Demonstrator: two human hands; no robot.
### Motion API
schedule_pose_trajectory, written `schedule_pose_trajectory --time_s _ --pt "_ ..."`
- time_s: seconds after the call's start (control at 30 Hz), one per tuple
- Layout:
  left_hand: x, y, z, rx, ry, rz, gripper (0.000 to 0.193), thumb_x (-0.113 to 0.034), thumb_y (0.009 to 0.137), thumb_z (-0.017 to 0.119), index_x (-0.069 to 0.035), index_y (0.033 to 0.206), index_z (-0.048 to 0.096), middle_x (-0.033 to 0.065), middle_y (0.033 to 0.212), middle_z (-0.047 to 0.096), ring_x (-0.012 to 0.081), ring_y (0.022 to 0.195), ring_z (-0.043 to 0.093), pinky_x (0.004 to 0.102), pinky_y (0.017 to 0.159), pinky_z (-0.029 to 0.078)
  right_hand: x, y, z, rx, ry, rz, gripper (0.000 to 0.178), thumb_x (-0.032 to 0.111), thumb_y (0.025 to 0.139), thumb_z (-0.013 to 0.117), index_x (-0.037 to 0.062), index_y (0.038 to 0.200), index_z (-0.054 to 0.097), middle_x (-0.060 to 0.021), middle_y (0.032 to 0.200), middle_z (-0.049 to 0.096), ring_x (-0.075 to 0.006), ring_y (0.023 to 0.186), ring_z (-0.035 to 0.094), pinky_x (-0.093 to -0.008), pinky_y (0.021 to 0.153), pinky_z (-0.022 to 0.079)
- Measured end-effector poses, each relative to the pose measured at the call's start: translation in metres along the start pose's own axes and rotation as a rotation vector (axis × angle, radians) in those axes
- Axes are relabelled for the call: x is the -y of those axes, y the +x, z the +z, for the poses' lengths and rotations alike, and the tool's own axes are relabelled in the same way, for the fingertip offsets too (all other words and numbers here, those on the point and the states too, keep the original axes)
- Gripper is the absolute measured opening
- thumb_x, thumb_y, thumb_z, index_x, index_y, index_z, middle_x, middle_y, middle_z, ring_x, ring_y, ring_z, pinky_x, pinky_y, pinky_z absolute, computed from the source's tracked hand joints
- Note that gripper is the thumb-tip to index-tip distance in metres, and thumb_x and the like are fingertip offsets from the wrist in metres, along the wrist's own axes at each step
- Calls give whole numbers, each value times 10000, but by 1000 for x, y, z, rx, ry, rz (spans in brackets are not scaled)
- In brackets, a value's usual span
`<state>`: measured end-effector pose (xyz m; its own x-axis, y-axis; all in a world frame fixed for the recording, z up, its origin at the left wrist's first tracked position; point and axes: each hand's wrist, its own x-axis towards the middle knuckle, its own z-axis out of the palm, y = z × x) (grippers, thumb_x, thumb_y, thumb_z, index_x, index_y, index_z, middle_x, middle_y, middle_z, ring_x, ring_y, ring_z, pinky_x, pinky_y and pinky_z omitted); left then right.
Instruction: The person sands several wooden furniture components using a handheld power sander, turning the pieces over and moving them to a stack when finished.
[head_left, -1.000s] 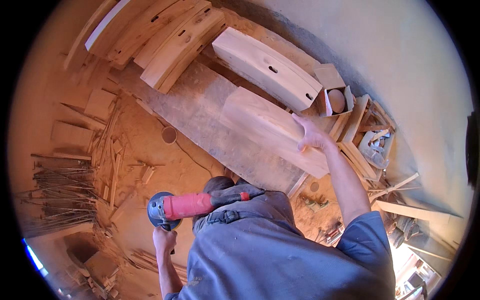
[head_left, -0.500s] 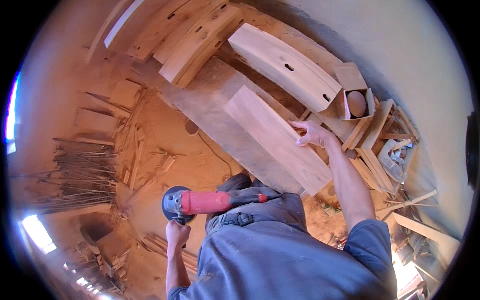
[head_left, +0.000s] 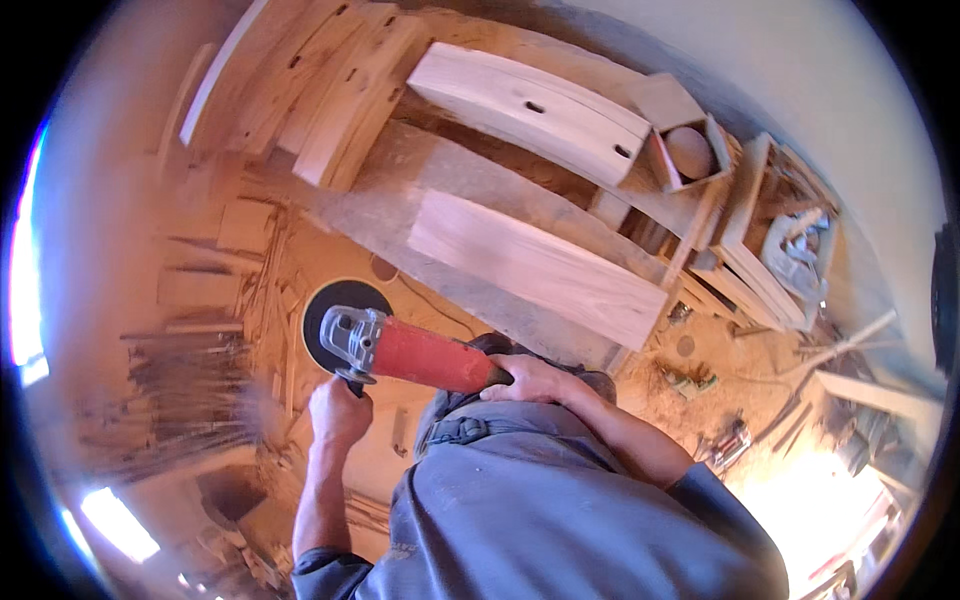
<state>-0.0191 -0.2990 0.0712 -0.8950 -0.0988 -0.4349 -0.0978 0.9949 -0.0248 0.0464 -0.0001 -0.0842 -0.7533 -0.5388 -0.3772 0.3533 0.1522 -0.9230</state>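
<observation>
Across the front of my body I hold a red angle grinder (head_left: 430,357) with a round dark disc at its left end. My left hand (head_left: 340,412) is closed around the side handle below the grinder's metal head. At the other end, my right hand (head_left: 530,380) wraps the dark rear grip. Ahead of my hands, a pale wooden board (head_left: 535,265) lies on the dusty grey bench (head_left: 370,210), touched by neither hand. Farther back rests a thick wooden beam (head_left: 530,110) with dark oval slots.
More slotted timbers (head_left: 355,110) are stacked at the back left. An open box (head_left: 690,155) with round discs stands at the back right, near a wooden crate (head_left: 790,225). Rods (head_left: 190,375) and offcuts lie on the sawdusty floor at left; a cord (head_left: 435,300) runs there.
My right hand has left the board and taken hold of the grinder's rear grip. The grinder has risen and its disc now faces up more. The board lies flatter on the bench.
</observation>
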Motion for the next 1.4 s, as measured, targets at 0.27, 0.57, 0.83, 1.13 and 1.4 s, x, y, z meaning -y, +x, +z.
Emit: schedule_pose_trajectory --time_s 0.27,0.57,0.83,1.13,1.4 --pt "-81 93 -28 97 58 460 191 -179 798 641 -59 903 746 256 849 715 429 838 707 522 771 565 24 -37 9 -432 -64 293 538 344 754 781 40 1188 687 -237 1152 712 -375 1114 681 -458 954 540" --pt "-167 127 20 337 -112 952 151 -132 770 656 -43 868 729 213 868 732 386 867 725 491 768 574 39 -104 49 -872 255 806 141 101 709 721 12 695 613 -45 559 570 -140 400 522 -329 387 421" --pt "-110 189 -4 221 -75 721 161 -152 799 648 -61 865 764 191 857 742 362 846 737 476 746 586 68 -6 49 -793 -2 626 371 198 725 743 -76 965 675 -201 883 724 -314 871 728 -402 773 567" --pt "-115 190 -1 187 35 696 225 -237 726 738 -69 874 751 197 850 727 366 826 729 463 756 584 79 -6 44 -686 21 737 437 210 766 717 -52 1111 664 -280 1032 718 -395 1069 697 -426 895 546" --pt "-219 76 55 295 86 893 221 -247 741 735 -88 894 749 174 863 731 353 846 730 462 768 581 21 -142 79 -920 287 825 314 220 761 752 -42 931 711 -180 856 738 -246 835 728 -385 708 548"
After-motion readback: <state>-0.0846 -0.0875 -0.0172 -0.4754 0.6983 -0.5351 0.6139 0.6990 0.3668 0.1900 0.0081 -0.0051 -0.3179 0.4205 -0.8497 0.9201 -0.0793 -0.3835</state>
